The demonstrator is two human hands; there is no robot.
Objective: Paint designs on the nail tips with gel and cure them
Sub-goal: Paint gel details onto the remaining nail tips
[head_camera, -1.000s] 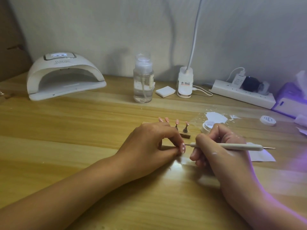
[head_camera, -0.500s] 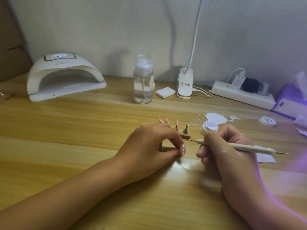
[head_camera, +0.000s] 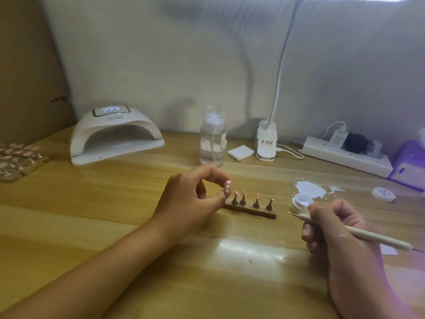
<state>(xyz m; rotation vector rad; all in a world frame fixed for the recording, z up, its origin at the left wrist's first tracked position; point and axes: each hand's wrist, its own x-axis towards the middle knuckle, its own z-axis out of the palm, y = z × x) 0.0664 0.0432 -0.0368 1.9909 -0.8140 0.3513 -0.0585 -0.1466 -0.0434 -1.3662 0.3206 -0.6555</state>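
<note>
My left hand (head_camera: 190, 199) pinches a pink nail tip (head_camera: 227, 187) with white dots between thumb and forefinger, at the left end of the dark holder strip (head_camera: 250, 211). Several pink tips on small stands (head_camera: 251, 200) sit along that strip. My right hand (head_camera: 338, 229) grips a white dotting pen (head_camera: 351, 231), its metal point aimed left, just short of the strip's right end. A small open gel jar (head_camera: 301, 202) stands behind the pen point. The white curing lamp (head_camera: 115, 134) sits at the back left.
A clear pump bottle (head_camera: 212, 139), a white pad (head_camera: 240, 152) and a desk lamp base (head_camera: 266, 141) line the back. A power strip (head_camera: 345, 156) and purple box (head_camera: 409, 166) are at right, a jar lid (head_camera: 383, 194) nearby. Nail sheets (head_camera: 16, 160) lie at far left.
My left hand lifted off the strip and moved left, still pinching the dotted tip, uncovering the row of tips. My right hand drew back to the right with the pen.
</note>
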